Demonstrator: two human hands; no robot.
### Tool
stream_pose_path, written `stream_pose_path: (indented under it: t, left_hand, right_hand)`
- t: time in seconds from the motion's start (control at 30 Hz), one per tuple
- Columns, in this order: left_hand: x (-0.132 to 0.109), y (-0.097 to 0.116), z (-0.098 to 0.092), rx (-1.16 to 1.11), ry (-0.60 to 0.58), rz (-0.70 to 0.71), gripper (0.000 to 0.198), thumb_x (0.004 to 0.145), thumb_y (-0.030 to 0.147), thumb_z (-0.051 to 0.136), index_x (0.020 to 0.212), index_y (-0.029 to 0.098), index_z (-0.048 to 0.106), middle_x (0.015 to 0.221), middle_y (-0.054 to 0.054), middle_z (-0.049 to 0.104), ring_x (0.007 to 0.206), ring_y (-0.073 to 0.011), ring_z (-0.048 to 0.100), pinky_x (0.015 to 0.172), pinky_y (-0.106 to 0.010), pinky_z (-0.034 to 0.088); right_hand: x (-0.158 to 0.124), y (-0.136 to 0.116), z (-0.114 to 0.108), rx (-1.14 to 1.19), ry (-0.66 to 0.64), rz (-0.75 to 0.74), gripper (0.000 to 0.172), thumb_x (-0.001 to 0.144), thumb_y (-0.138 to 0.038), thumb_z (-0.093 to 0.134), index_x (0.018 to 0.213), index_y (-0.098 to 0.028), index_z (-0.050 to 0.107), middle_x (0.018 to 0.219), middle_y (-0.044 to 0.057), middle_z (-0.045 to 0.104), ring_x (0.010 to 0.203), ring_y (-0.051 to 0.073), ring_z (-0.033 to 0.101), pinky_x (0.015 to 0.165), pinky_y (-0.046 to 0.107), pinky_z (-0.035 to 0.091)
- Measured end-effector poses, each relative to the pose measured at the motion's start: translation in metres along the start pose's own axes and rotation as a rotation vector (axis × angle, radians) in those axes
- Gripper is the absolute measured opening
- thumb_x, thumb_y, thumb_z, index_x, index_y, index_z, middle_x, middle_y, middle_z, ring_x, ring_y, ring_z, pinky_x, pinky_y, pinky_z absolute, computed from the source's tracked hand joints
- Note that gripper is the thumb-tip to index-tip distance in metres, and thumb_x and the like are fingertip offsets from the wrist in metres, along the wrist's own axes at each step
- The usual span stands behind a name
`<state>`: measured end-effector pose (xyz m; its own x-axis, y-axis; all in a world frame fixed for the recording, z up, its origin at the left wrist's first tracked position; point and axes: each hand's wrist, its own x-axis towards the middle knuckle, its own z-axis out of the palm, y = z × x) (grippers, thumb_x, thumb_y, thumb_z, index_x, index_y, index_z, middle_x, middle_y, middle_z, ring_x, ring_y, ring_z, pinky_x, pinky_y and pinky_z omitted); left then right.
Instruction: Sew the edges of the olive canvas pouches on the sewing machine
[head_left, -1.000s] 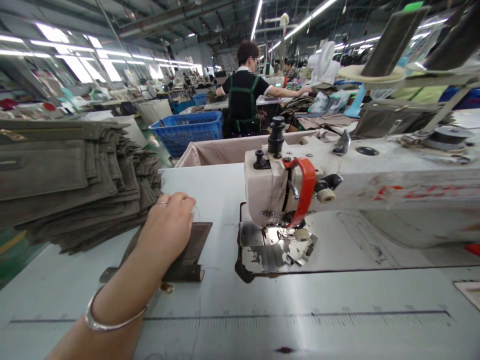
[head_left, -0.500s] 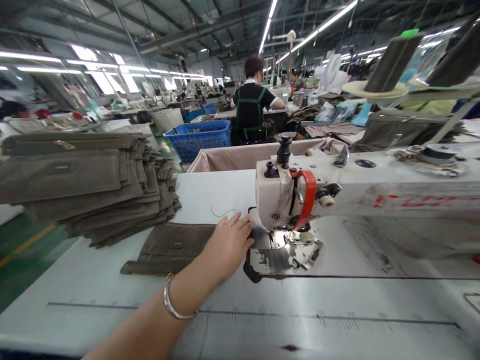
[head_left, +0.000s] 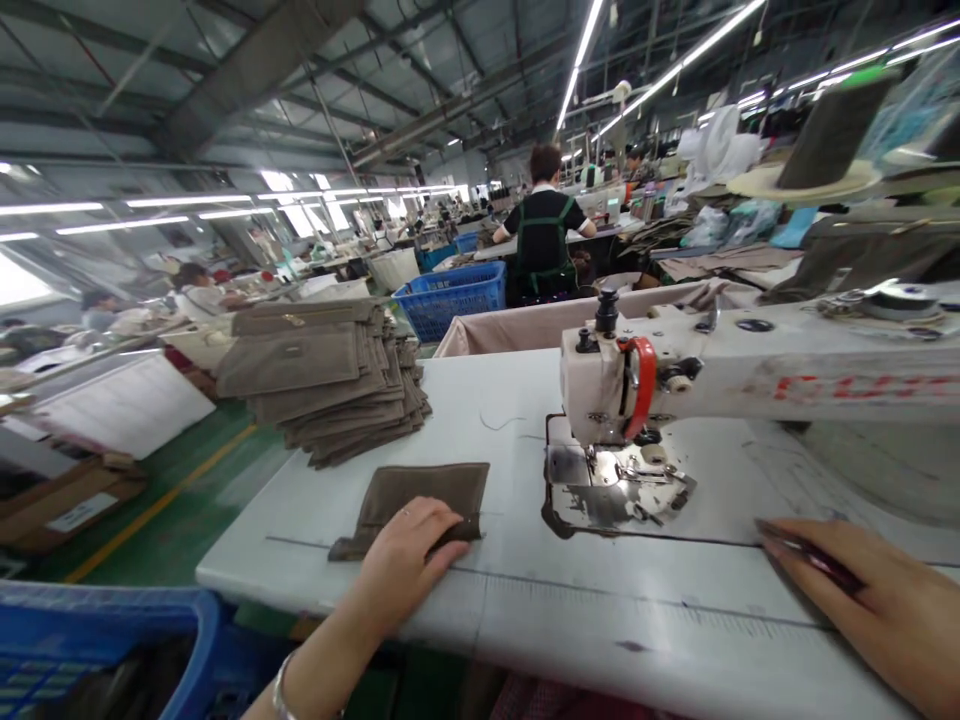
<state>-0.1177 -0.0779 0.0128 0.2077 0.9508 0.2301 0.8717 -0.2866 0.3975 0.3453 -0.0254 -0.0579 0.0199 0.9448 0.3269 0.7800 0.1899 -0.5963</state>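
Observation:
A dark olive-brown fabric piece (head_left: 424,487) lies on the white sewing table, left of the machine, its lower edge folded thick. My left hand (head_left: 412,550) is closed on the lower right part of that edge, thumb below and fingers over it. In my right hand (head_left: 874,590) are slim dark-red thread snips (head_left: 821,563), their pointed tip directed left; the fingers partly cover them. This hand rests at the table's right side, in front of the sewing machine (head_left: 600,385). Its needle area and metal plate (head_left: 630,485) have no fabric on them.
A tall stack of similar brown pieces (head_left: 337,380) stands at the table's back left. Behind the table is a pink cloth-lined bin (head_left: 517,328). Blue baskets stand beyond it (head_left: 454,300) and at lower left (head_left: 202,640). A co-worker (head_left: 546,230) sits ahead, back turned. A loose thread lies on the table.
The fabric piece and my left hand have moved away from the machine, toward the table's front. My right hand has come into view holding the snips. The view has swung left.

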Motion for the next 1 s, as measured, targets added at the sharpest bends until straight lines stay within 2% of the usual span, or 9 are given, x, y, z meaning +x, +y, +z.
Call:
stream_pose_path:
  t: [0.07,0.17,0.27,0.33,0.43,0.5,0.6,0.67,1.0]
  left_hand:
    - [-0.007,0.02,-0.01,-0.111,0.097,-0.043,0.017,0.092,0.03,0.053,0.102,0.021,0.064,0.107,-0.007,0.063,0.104,-0.0244,0.056,0.095,-0.037,0.043]
    - [-0.016,0.057,-0.033,-0.346,0.187,-0.226,0.026,0.095,0.039,0.048,0.103,0.022,0.065,0.105,-0.006,0.064,0.096,-0.0234,0.059,0.086,-0.032,0.047]
    - [-0.023,0.088,-0.049,-0.617,0.175,-0.376,0.039,0.089,0.055,0.051,0.102,0.022,0.068,0.09,-0.004,0.068,0.082,-0.0238,0.062,0.073,-0.03,0.05]
    - [-0.027,0.104,-0.051,-0.806,0.135,-0.476,0.048,0.081,0.064,0.056,0.102,0.023,0.069,0.081,-0.003,0.069,0.075,-0.0254,0.064,0.063,-0.031,0.05]
    - [-0.031,0.123,-0.049,-1.04,0.073,-0.587,0.056,0.073,0.068,0.063,0.104,0.021,0.069,0.078,-0.005,0.069,0.073,-0.0271,0.066,0.058,-0.032,0.051]
    - [-0.034,0.132,-0.047,-1.146,0.067,-0.627,0.055,0.073,0.064,0.066,0.104,0.018,0.069,0.08,-0.006,0.071,0.075,-0.0272,0.067,0.063,-0.033,0.053]
    - [-0.04,0.14,-0.045,-1.272,0.094,-0.683,0.046,0.075,0.057,0.07,0.1,0.018,0.069,0.086,-0.006,0.072,0.083,-0.0277,0.067,0.069,-0.034,0.054]
    - [-0.044,0.142,-0.042,-1.328,0.098,-0.701,0.044,0.074,0.054,0.071,0.099,0.018,0.069,0.09,-0.007,0.073,0.087,-0.0284,0.067,0.072,-0.035,0.054]
    - [-0.051,0.14,-0.031,-1.42,0.053,-0.694,0.032,0.08,0.049,0.068,0.097,0.021,0.068,0.086,-0.005,0.072,0.091,-0.027,0.067,0.078,-0.035,0.053]
  right_hand:
    - [-0.005,-0.019,-0.004,-0.015,-0.037,0.05,0.017,0.083,-0.044,0.061,0.098,-0.037,0.068,0.105,0.005,0.069,0.091,0.028,0.064,0.081,0.046,0.044]
    - [-0.02,-0.057,-0.01,0.072,0.031,0.105,0.014,0.084,-0.043,0.062,0.096,-0.038,0.067,0.098,0.005,0.07,0.086,0.027,0.065,0.08,0.043,0.047]
    - [-0.036,-0.108,-0.015,0.262,-0.076,-0.244,0.02,0.082,-0.041,0.064,0.102,-0.037,0.068,0.102,0.003,0.068,0.089,0.024,0.066,0.072,0.031,0.054]
    - [-0.041,-0.146,-0.02,0.334,-0.051,-0.345,0.031,0.081,-0.036,0.068,0.111,-0.038,0.065,0.116,0.003,0.064,0.086,0.021,0.065,0.068,0.028,0.054]
    - [-0.038,-0.192,-0.024,0.474,-0.2,-0.274,0.045,0.083,-0.037,0.064,0.127,-0.038,0.057,0.136,0.004,0.052,0.077,0.017,0.063,0.067,0.028,0.053]
    - [-0.033,-0.208,-0.025,0.571,-0.361,-0.134,0.047,0.082,-0.037,0.064,0.128,-0.034,0.056,0.127,0.004,0.059,0.076,0.016,0.062,0.071,0.029,0.052]
    - [-0.031,-0.213,-0.023,0.77,-0.61,-0.025,0.024,0.085,-0.039,0.061,0.101,-0.022,0.068,0.092,0.003,0.068,0.079,0.019,0.061,0.072,0.028,0.049]
    - [-0.035,-0.209,-0.021,0.9,-0.687,0.004,0.025,0.086,-0.042,0.06,0.087,-0.019,0.068,0.08,0.002,0.065,0.077,0.019,0.059,0.069,0.028,0.047]
    - [-0.051,-0.199,-0.023,1.055,-0.697,0.202,0.033,0.079,-0.05,0.069,0.085,-0.018,0.064,0.074,0.001,0.065,0.07,0.017,0.06,0.065,0.027,0.046]
